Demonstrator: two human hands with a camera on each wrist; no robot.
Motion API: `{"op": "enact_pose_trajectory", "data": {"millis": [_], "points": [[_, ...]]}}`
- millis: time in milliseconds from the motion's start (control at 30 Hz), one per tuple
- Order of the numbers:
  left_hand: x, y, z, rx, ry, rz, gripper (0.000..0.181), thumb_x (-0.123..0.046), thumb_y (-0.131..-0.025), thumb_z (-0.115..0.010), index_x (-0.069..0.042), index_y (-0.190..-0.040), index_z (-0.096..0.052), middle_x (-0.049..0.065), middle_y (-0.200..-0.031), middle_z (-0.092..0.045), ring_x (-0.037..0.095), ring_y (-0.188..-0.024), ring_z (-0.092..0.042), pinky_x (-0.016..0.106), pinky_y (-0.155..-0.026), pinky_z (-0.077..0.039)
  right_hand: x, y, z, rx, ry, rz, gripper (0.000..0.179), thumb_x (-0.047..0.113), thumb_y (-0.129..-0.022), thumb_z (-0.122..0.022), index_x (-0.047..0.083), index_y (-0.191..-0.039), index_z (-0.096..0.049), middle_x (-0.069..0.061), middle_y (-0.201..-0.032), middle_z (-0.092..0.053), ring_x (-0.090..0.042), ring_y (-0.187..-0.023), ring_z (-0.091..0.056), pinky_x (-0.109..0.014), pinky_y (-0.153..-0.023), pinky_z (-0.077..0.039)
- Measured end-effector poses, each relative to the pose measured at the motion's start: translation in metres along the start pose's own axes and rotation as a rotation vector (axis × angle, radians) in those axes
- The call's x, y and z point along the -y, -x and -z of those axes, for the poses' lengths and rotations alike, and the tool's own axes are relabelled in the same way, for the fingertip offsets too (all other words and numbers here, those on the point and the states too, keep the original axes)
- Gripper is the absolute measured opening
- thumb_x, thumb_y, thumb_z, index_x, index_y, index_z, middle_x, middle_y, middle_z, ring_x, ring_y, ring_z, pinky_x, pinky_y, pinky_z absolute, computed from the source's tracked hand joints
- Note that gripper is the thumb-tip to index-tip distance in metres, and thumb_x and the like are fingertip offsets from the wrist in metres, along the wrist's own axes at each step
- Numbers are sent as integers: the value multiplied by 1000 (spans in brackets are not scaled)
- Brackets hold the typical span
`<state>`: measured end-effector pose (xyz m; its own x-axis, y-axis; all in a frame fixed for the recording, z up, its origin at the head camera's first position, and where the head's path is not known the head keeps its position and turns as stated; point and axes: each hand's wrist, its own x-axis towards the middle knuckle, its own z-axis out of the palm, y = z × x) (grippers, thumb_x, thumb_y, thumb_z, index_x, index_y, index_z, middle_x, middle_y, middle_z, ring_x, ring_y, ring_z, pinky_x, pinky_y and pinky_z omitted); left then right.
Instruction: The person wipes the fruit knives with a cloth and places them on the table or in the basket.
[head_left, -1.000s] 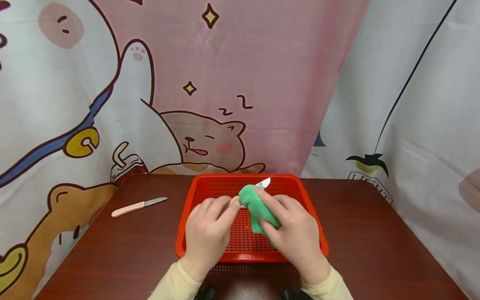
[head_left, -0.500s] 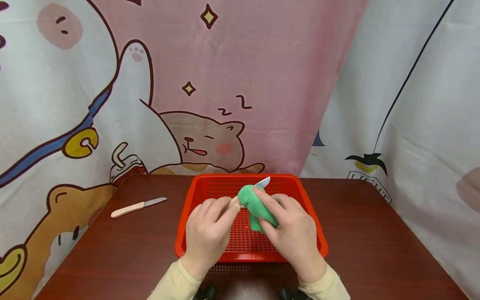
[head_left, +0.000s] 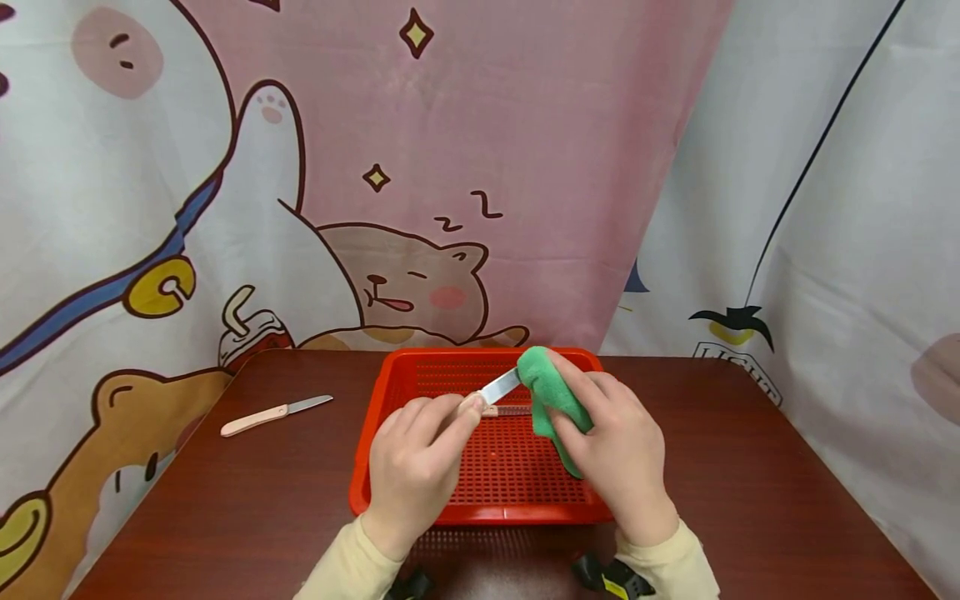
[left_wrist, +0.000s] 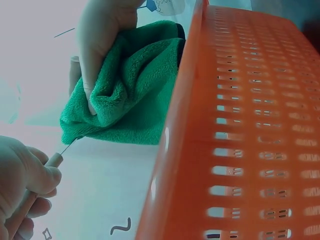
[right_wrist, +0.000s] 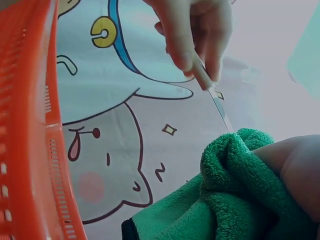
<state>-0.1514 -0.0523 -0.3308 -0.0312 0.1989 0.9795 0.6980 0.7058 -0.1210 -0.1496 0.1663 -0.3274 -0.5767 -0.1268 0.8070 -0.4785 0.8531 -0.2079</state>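
My left hand (head_left: 416,462) grips the light handle of a small knife (head_left: 500,387), its blade pointing up and to the right above the basket. A folded green cloth (head_left: 555,400) is pinched between the thumb and fingers of my right hand (head_left: 618,446), and it wraps the tip end of the blade. In the right wrist view bare blade (right_wrist: 220,111) shows between the handle and the cloth. Below the hands is a red plastic basket (head_left: 480,504) with a perforated bottom. A second knife (head_left: 512,411) lies in it, partly covered by the cloth.
Left of the basket, another knife (head_left: 277,415) with a pale handle lies on the dark brown table (head_left: 750,475), blade to the right. A curtain (head_left: 570,167) printed with cartoon animals hangs behind the table.
My right hand has slid the cloth up and right along the blade toward its tip, baring the part near the handle. The knife in the basket has come into sight. My left hand stays put.
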Motion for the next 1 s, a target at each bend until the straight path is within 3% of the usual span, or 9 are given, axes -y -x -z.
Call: {"op": "enact_pose_trajectory", "data": {"millis": [467,733,1000], "points": [[3,1,1,-9,18,12,14,-15,-97,-65,-8,-92,-77,7,-84,-68,23,-63,-61,33,-50,-49,-13,-3,9,6,13,-70,61,15,-79,-80,27,-136,-62,-7,-98,-67,-24,-83,-62,-44,-56,-50],[6,2,1,-8,24,14,3,-11,-89,-74,-9,-91,-75,6,-86,-69,24,-64,-61,34,-50,-50,-17,-5,19,-15,-11,-121,64,12,-78,-82,26,-137,-61,-10,-99,-68,-26,-85,-62,-48,-60,-51],[6,0,1,-14,17,17,9,-13,-94,-68,-9,-90,-75,6,-84,-69,23,-63,-61,34,-50,-49,-12,-5,26,-64,-44,-81,66,10,-78,-82,28,-138,-61,-8,-100,-68,-24,-87,-63,-48,-61,-51]]}}
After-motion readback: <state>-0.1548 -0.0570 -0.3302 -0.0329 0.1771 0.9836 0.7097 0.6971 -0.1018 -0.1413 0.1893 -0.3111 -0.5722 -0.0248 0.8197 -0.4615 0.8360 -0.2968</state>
